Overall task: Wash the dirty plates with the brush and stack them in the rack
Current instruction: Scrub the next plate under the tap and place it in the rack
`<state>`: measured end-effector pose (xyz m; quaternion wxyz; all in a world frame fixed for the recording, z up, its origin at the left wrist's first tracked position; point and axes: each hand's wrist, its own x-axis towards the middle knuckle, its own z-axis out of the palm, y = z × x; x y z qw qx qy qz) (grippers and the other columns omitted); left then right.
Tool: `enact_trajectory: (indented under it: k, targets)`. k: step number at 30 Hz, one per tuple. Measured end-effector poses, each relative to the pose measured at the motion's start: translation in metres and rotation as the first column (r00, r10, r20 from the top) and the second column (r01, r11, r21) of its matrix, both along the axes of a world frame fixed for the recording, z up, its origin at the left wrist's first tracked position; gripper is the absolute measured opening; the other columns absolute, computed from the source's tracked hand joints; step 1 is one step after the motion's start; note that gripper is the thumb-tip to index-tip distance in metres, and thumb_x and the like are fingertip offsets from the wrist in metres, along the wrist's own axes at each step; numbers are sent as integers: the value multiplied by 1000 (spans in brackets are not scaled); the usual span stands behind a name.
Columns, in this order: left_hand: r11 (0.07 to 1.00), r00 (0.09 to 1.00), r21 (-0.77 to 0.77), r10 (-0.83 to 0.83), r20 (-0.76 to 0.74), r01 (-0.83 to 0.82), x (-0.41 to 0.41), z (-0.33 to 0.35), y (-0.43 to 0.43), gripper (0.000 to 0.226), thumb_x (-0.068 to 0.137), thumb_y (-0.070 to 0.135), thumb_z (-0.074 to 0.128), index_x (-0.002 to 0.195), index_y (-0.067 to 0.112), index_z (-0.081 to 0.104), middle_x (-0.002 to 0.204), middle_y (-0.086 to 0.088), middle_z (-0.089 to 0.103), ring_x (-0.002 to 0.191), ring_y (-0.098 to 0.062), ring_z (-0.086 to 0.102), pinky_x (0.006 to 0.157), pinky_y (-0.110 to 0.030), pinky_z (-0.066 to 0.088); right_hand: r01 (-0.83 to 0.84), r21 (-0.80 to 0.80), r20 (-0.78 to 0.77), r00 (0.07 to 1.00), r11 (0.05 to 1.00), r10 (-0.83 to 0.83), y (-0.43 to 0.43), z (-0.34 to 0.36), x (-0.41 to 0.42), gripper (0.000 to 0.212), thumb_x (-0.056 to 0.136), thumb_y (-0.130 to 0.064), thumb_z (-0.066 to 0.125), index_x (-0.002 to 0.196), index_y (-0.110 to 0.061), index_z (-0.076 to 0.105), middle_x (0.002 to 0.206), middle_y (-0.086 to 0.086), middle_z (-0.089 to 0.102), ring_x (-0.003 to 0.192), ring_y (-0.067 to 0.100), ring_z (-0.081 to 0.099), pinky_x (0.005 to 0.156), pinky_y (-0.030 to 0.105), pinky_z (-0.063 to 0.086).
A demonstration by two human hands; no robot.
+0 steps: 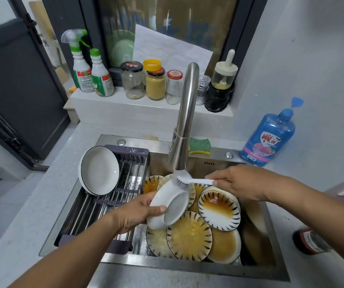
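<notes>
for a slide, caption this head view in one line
Left hand holds a white plate over the dirty plates; right hand holds the brush against it.

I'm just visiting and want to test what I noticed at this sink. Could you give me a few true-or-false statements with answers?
1. The right hand holds the brush. True.
2. The left hand is empty. False: it grips a white dish, and the brush bristles are on it.
3. A white plate leans in the rack. True.
4. The sink has no plates left in it. False: several dirty plates lie there, overlapping.
5. The blue soap bottle stands inside the sink. False: it stands on the counter, beyond the sink's far right corner.
</notes>
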<state>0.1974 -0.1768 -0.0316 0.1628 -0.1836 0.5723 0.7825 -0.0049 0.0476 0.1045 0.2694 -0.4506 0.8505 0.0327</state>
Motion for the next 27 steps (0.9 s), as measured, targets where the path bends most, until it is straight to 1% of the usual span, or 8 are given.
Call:
enact_trajectory:
  k: [3,5,10,13,16,19,22,27]
  targets:
    - [1000,1000,7,14,-7,-14,0,-5,3,42,94,16,69,134,24,61,126,-16,66,118,-36,64,99,-57,52,-105,7,-110,988,994,106,-7,8,10,36,103,-59,33,138,-62,39,115,-20,67,101,7,61,85,40,56]
    - [998,999,41,50,-11,-50,0,-6,4,46,92,18,72,135,24,60,130,-17,65,121,-39,61,102,-63,47,-77,13,-132,988,997,78,-9,10,3,35,104,-56,34,138,-58,44,114,-20,67,97,6,60,84,38,56]
    - [971,986,197,152,-64,-136,3,-4,4,47,94,11,66,139,22,57,134,-18,63,124,-39,60,103,-67,42,93,93,-36,995,991,-90,3,-5,-26,36,106,-47,40,141,-48,51,134,-12,62,112,11,58,101,39,49]
    - [918,966,320,258,-31,-235,5,-2,3,46,96,8,61,141,17,54,134,-19,63,123,-38,61,93,-58,54,97,92,-81,993,991,-90,13,-14,-18,37,106,-51,38,142,-52,47,136,-13,62,117,12,58,99,38,51]
    - [857,936,398,351,17,-328,-1,-1,8,47,95,10,60,141,16,53,134,-20,62,122,-40,61,87,-56,57,55,39,-189,981,998,-47,23,-9,9,41,105,-57,31,145,-57,36,109,-13,68,95,8,63,82,33,57]
    - [810,907,425,413,77,-405,-8,-2,14,48,93,14,61,140,15,52,131,-21,64,120,-41,62,84,-59,58,-69,71,-266,960,995,86,19,-7,52,45,106,-56,26,151,-51,26,79,-12,56,70,7,58,67,31,56]
    - [762,895,486,432,111,-428,-11,-1,21,52,92,13,61,142,17,49,134,-21,63,120,-44,61,83,-62,57,-111,-3,-342,934,994,103,6,-19,62,45,108,-51,22,153,-47,23,80,-9,57,69,14,59,64,35,56]
    - [729,879,515,461,117,-451,-12,0,28,54,91,12,61,143,18,47,134,-21,63,120,-44,61,84,-71,49,75,4,-250,966,997,-71,20,-28,43,42,107,-51,27,149,-49,33,86,-7,61,73,15,60,71,40,57]
